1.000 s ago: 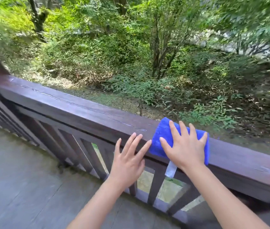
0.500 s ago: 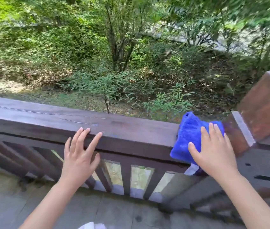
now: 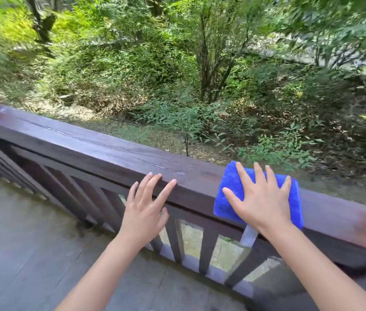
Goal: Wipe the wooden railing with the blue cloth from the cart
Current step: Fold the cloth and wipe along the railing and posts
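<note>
A dark brown wooden railing (image 3: 83, 144) runs from the left edge down to the right edge. A folded blue cloth (image 3: 229, 187) lies on its top rail at right of centre, with a white tag hanging below it. My right hand (image 3: 262, 198) presses flat on the cloth, fingers spread. My left hand (image 3: 146, 207) is open, fingers apart, its fingertips resting on the near edge of the top rail to the left of the cloth. It holds nothing.
Vertical balusters (image 3: 175, 239) stand under the rail. A grey stone floor (image 3: 20, 243) spreads at the lower left. Beyond the railing the ground drops to shrubs and trees (image 3: 211, 75). The cart is out of view.
My right hand has slid the cloth back leftward along the rail, away from the end post, which is out of view now. My left hand stays by the rail's edge.
</note>
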Action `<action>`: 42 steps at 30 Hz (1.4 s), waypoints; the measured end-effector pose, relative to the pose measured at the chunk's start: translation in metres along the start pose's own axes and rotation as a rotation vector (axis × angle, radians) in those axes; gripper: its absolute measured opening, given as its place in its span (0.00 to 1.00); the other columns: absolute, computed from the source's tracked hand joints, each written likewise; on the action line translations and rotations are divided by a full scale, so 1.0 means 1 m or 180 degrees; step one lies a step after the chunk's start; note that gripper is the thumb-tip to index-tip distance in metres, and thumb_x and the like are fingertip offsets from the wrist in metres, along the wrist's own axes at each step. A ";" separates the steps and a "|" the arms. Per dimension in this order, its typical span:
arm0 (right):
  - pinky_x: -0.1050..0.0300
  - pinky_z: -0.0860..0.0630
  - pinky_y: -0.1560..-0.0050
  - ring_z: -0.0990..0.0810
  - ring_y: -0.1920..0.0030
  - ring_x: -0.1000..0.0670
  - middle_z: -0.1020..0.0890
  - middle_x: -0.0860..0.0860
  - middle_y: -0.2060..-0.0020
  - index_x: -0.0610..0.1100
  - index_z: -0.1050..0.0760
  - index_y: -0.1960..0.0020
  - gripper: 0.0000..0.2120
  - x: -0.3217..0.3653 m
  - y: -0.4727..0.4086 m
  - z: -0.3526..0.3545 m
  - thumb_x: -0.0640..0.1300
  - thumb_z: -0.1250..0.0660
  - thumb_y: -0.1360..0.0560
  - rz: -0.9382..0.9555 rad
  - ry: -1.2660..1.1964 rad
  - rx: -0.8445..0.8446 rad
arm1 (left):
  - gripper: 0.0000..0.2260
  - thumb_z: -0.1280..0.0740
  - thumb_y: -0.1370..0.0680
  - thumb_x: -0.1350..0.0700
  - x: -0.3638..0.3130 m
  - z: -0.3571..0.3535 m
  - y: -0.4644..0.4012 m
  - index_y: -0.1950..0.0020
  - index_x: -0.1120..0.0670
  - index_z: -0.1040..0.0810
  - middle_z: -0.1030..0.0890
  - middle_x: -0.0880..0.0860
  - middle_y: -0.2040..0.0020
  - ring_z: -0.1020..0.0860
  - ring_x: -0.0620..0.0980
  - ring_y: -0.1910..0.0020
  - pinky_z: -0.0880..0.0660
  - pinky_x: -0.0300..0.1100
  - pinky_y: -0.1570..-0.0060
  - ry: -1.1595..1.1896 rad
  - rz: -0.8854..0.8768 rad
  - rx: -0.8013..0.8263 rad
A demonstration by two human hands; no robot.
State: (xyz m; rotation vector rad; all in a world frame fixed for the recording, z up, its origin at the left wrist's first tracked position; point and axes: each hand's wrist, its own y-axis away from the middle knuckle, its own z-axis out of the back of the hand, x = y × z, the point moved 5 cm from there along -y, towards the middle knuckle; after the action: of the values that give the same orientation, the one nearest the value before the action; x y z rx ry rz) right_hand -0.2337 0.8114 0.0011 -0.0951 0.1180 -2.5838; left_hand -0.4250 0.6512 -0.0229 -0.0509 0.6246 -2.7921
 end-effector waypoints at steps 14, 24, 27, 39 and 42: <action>0.31 0.49 0.32 0.46 0.26 0.42 0.43 0.46 0.25 0.60 0.56 0.27 0.35 0.184 -0.058 -0.016 0.70 0.62 0.32 0.0327 -0.0027 0.0063 | 0.32 0.34 0.36 0.62 0.162 0.011 -0.002 0.32 0.48 0.32 0.25 0.54 0.35 0.30 0.54 0.32 0.28 0.57 0.40 0.0073 0.0188 0.0149; 0.34 0.44 0.32 0.40 0.28 0.45 0.38 0.48 0.27 0.60 0.53 0.27 0.33 0.256 -0.081 -0.017 0.69 0.57 0.30 0.0249 0.0138 0.0099 | 0.27 0.34 0.37 0.58 0.224 0.011 -0.015 0.37 0.51 0.25 0.21 0.50 0.40 0.26 0.51 0.36 0.27 0.58 0.41 0.0126 -0.0004 -0.0055; 0.35 0.45 0.31 0.41 0.27 0.46 0.38 0.49 0.27 0.60 0.54 0.27 0.33 0.273 -0.086 -0.015 0.68 0.58 0.30 0.0241 0.0113 0.0153 | 0.27 0.37 0.36 0.55 0.223 0.004 -0.013 0.36 0.50 0.27 0.22 0.50 0.39 0.28 0.51 0.34 0.28 0.57 0.39 0.0255 -0.0055 -0.0099; 0.38 0.46 0.29 0.45 0.26 0.49 0.44 0.52 0.25 0.61 0.61 0.28 0.32 0.298 -0.091 -0.013 0.68 0.62 0.30 0.0295 0.0088 0.0315 | 0.24 0.52 0.18 0.55 0.420 -0.017 -0.054 0.26 0.62 0.56 0.56 0.58 0.23 0.55 0.52 0.24 0.55 0.50 0.26 0.2702 0.4408 -0.2136; 0.38 0.46 0.29 0.46 0.26 0.49 0.45 0.52 0.25 0.61 0.62 0.28 0.33 0.315 -0.097 -0.014 0.68 0.64 0.31 0.0350 0.0078 0.0312 | 0.23 0.53 0.18 0.57 0.417 -0.029 -0.062 0.25 0.61 0.57 0.56 0.57 0.23 0.54 0.51 0.24 0.57 0.43 0.26 0.3256 0.4222 -0.2333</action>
State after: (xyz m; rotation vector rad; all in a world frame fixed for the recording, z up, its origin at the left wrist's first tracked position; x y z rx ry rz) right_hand -0.5526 0.7282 0.0107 -0.0203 0.0050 -2.4767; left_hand -0.8445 0.6018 -0.0338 1.1825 1.2145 -1.0673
